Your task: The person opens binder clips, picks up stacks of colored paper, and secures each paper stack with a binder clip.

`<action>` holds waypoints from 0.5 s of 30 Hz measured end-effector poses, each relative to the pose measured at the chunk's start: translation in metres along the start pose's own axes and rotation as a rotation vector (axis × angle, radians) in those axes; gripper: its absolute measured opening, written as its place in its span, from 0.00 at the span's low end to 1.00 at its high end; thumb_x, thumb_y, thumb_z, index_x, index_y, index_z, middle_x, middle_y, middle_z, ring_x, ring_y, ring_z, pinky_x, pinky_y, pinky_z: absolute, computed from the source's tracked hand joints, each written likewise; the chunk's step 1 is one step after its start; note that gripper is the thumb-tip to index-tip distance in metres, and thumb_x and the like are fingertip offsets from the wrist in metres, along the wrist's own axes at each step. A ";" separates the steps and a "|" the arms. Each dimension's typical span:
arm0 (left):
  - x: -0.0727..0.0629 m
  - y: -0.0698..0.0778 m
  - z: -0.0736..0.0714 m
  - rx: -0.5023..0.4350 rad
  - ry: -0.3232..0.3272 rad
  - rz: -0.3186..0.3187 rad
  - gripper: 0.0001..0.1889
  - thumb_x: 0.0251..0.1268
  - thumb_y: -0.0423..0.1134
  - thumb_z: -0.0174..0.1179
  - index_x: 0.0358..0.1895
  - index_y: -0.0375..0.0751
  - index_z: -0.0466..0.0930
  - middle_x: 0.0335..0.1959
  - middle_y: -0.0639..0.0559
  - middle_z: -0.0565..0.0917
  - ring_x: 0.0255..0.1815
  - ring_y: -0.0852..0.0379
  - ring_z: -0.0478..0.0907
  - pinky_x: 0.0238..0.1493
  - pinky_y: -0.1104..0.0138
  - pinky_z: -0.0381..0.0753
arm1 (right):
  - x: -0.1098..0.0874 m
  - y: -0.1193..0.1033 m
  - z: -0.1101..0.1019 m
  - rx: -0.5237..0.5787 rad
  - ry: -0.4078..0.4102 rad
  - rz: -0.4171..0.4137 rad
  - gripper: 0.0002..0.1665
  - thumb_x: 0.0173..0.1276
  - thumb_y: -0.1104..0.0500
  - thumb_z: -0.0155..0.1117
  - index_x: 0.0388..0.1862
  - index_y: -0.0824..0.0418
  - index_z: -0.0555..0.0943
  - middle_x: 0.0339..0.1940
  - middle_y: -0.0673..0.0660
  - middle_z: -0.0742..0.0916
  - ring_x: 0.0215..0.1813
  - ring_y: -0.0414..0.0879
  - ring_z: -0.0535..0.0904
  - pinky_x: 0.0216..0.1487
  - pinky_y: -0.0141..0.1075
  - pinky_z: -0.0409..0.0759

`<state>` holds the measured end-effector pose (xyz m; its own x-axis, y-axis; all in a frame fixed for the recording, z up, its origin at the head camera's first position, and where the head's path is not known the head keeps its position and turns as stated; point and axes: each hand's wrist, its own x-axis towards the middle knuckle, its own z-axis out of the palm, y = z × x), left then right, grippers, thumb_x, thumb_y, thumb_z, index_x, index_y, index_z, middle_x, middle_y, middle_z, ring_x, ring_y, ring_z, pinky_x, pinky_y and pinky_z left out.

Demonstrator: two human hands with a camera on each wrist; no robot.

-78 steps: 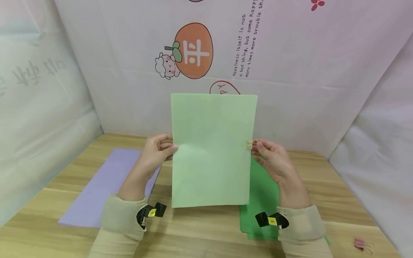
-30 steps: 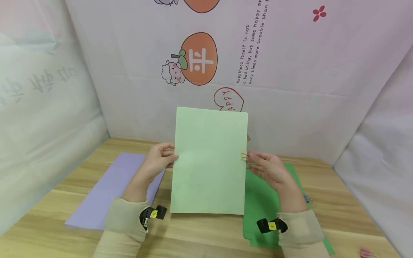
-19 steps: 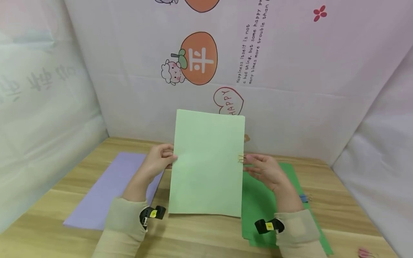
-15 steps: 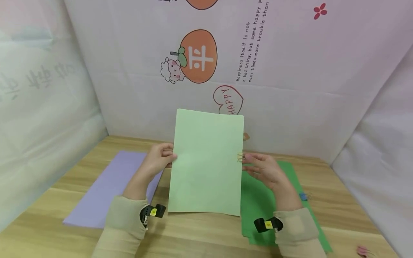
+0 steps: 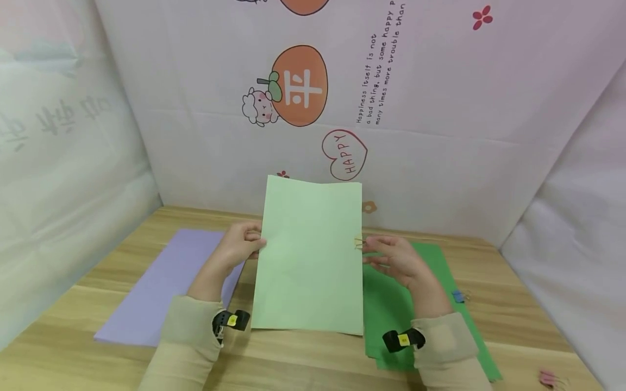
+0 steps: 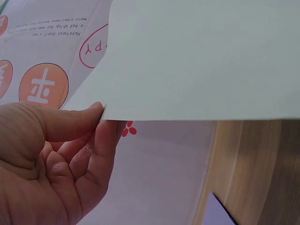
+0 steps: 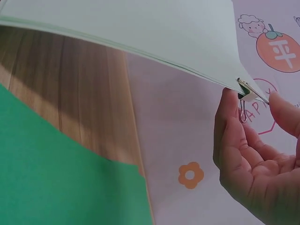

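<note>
While pale green stack [image 5: 310, 260] is held over counter [image 5: 293, 363], between its left and right edges, stack's left side is pinched by fingers of left hand [image 5: 239, 243], gold clip [image 5: 358, 243] by those of right hand [image 5: 395, 258]; sheets best kept squared, clip unpulled.

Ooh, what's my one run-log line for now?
left hand: pinches pale green paper | right hand: holds binder clip on its edge | table: purple paper, darker green paper, pink clip

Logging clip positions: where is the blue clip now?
In the head view, the blue clip is on the right side, at the right edge of the green paper, to the right of the right hand.
</note>
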<state>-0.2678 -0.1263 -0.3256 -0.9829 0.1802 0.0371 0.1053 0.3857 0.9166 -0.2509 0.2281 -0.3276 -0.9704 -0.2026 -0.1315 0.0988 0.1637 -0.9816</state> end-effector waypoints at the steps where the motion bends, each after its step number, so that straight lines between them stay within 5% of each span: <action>1: 0.000 -0.001 0.000 0.003 -0.003 -0.007 0.19 0.71 0.28 0.56 0.63 0.31 0.73 0.15 0.59 0.63 0.33 0.58 0.74 0.45 0.60 0.84 | 0.000 0.001 0.000 -0.001 -0.003 0.003 0.36 0.77 0.48 0.56 0.72 0.71 0.64 0.50 0.51 0.83 0.45 0.41 0.85 0.51 0.31 0.81; 11: 0.003 -0.008 0.003 0.028 -0.004 -0.053 0.23 0.71 0.28 0.57 0.67 0.28 0.68 0.35 0.49 0.79 0.32 0.57 0.74 0.43 0.62 0.85 | 0.007 0.008 0.000 -0.070 -0.019 0.034 0.35 0.77 0.50 0.57 0.70 0.73 0.66 0.61 0.64 0.81 0.47 0.43 0.86 0.60 0.37 0.80; 15: 0.004 -0.010 0.005 0.030 -0.019 -0.063 0.19 0.71 0.27 0.56 0.62 0.28 0.71 0.24 0.54 0.69 0.30 0.56 0.71 0.41 0.62 0.84 | 0.008 0.012 0.001 -0.120 -0.005 0.051 0.34 0.76 0.50 0.59 0.69 0.73 0.67 0.57 0.62 0.84 0.47 0.43 0.86 0.58 0.35 0.81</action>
<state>-0.2721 -0.1253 -0.3364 -0.9847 0.1719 -0.0277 0.0485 0.4237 0.9045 -0.2575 0.2274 -0.3403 -0.9637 -0.1958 -0.1817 0.1205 0.2885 -0.9499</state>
